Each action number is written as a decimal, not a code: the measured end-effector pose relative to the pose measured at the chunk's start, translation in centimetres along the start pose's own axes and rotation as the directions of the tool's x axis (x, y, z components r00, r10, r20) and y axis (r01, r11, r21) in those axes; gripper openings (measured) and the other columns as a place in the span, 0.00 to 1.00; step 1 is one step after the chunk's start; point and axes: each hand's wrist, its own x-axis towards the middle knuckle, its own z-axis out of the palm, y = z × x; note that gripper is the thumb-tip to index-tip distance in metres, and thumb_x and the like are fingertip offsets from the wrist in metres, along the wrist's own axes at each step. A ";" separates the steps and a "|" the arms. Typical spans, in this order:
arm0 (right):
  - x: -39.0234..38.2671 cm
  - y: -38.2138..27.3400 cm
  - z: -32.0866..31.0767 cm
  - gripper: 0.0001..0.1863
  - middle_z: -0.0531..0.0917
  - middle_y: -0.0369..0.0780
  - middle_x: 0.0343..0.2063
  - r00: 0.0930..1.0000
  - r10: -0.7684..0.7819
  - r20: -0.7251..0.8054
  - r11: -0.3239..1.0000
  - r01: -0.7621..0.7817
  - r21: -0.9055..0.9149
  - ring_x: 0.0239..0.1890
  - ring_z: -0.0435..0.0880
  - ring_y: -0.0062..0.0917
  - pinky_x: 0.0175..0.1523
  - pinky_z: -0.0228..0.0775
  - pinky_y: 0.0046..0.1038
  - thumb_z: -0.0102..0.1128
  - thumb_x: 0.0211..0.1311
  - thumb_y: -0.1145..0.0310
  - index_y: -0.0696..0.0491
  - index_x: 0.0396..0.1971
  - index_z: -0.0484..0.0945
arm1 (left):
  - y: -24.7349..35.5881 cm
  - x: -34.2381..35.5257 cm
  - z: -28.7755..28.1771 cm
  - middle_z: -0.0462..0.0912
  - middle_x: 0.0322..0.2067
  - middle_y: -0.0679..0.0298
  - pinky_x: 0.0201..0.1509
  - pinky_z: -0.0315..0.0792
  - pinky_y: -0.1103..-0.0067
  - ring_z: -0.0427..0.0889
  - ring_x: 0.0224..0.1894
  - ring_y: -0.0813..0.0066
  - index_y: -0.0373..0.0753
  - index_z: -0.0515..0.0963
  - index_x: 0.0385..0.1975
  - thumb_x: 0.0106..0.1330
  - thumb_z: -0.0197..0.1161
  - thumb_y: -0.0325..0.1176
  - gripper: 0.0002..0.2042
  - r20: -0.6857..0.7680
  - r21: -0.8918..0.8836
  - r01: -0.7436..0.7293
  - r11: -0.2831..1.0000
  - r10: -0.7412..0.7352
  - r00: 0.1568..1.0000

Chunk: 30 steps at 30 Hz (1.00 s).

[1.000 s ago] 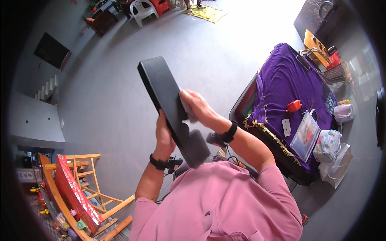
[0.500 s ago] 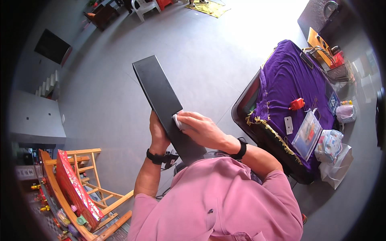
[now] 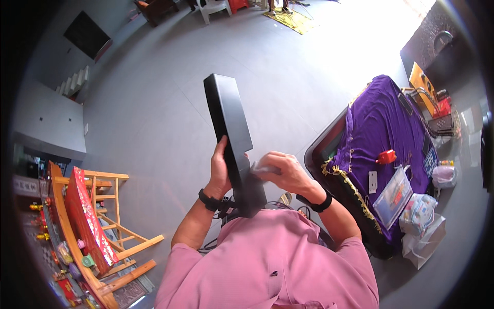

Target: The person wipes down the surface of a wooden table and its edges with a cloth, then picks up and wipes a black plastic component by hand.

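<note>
A long, smooth black box-shaped object (image 3: 235, 110) stands out in front of my chest, its far end raised and its near end against my pink shirt. It has a step in its right edge; its exact kind I cannot make out. My left hand (image 3: 220, 169) grips its left side, thumb along the edge and the other fingers hidden beneath. My right hand (image 3: 288, 174) is closed on a crumpled greyish-white cloth (image 3: 261, 169), close by the object's right edge; whether the cloth touches it I cannot tell. Both wrists wear black bands.
To the right stands a table under a purple cloth (image 3: 381, 118), holding a red object (image 3: 386, 156), a clear pouch (image 3: 393, 198) and packs. A wooden frame (image 3: 118, 206) and a red panel (image 3: 87, 221) stand at left. A white chair (image 3: 213, 9) is far off.
The black object has turned, now pointing more straight ahead and showing more of its left side. My right hand with the cloth has moved from its top face to its right edge.
</note>
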 end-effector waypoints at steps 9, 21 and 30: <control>-0.4 2.1 -1.7 0.30 0.79 0.42 0.52 0.940 0.336 -0.063 0.790 -0.245 0.562 0.54 0.78 0.26 0.60 0.71 0.28 0.56 0.68 0.72 0.60 0.69 0.65 | -0.1 -0.8 0.6 0.75 0.55 0.59 0.61 0.76 0.55 0.79 0.55 0.63 0.45 0.48 0.78 0.74 0.54 0.38 0.34 0.170 0.146 -0.158 0.977 0.133 0.976; 10.1 -3.4 -7.5 0.29 0.73 0.50 0.61 0.822 -0.424 -0.380 0.867 0.247 -0.434 0.65 0.69 0.49 0.68 0.67 0.40 0.61 0.55 0.83 0.55 0.60 0.73 | -1.1 -0.3 0.8 0.72 0.59 0.56 0.60 0.74 0.74 0.76 0.57 0.71 0.35 0.45 0.78 0.64 0.68 0.27 0.46 0.183 0.277 -0.092 0.957 0.041 0.982; 13.0 0.6 -9.1 0.15 0.85 0.47 0.39 0.935 -0.125 -0.331 0.886 -0.046 -0.462 0.43 0.86 0.42 0.49 0.78 0.36 0.61 0.58 0.80 0.56 0.46 0.80 | -2.0 -0.4 0.6 0.76 0.56 0.57 0.57 0.76 0.75 0.79 0.52 0.71 0.37 0.47 0.77 0.61 0.69 0.24 0.46 0.200 0.391 -0.099 0.915 0.020 0.980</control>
